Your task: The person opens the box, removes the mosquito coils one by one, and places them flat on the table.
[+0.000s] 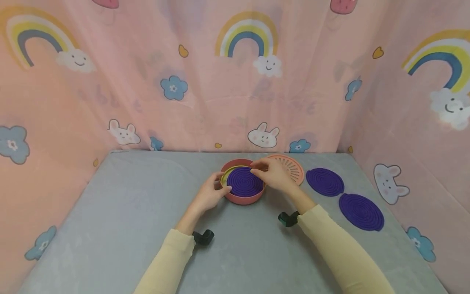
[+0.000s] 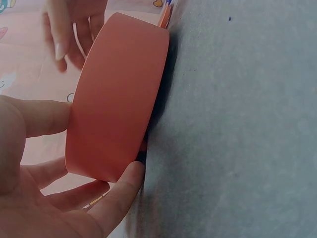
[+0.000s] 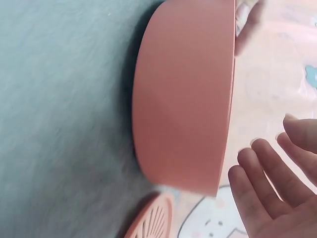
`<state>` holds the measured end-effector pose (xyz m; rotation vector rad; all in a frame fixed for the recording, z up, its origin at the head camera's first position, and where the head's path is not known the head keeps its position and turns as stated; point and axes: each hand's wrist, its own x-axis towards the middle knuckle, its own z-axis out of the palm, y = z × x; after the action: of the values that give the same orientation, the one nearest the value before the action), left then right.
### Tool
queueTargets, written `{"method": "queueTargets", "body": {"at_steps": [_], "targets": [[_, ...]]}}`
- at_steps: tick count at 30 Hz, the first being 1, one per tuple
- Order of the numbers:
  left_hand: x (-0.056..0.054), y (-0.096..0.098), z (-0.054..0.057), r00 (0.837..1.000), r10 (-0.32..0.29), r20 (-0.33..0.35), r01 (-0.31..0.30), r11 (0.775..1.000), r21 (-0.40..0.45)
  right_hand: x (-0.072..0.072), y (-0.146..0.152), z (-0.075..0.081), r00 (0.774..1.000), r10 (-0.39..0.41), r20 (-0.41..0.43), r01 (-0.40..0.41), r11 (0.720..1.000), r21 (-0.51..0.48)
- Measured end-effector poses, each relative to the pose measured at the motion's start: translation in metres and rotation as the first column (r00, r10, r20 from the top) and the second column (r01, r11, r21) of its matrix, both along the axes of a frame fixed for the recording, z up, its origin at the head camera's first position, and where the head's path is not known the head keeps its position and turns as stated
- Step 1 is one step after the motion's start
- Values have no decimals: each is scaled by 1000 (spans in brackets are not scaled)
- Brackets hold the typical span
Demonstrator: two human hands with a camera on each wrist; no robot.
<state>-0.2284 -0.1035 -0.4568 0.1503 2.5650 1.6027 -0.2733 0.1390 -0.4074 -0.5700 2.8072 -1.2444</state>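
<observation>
A round coral-pink container stands on the table. A purple disc with spiral ridges lies inside it, over a yellow disc or rim that shows at the left. My left hand grips the container's left side, thumb at the rim and fingers round the wall; in the left wrist view that wall leans between them. Over the right rim hovers my right hand. Its fingers are loosely extended in the right wrist view, apart from the container wall and holding nothing.
A light orange slotted round lid lies behind my right hand. Farther right are two more purple spiral discs, one behind the other. Pink patterned curtains border the grey-covered table.
</observation>
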Motion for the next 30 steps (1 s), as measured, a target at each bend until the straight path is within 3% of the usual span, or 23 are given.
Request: {"method": "queueTargets", "body": {"at_steps": [7,18,23,30], "targets": [[4,-1,-3,1000,2,9,-2,1000,0,-11,-24,-7,999,-21,31,18,997,75],[2,0,-1,1000,-10,-8,10,1000,16,-32,-40,-17,997,57,52,-66,981,183],[1,0,-2,1000,-10,0,10,1000,23,-35,-43,-20,996,53,70,-69,962,265],[1,-2,-1,1000,-6,-6,6,1000,9,-36,-47,-20,997,46,70,-63,962,267]]}}
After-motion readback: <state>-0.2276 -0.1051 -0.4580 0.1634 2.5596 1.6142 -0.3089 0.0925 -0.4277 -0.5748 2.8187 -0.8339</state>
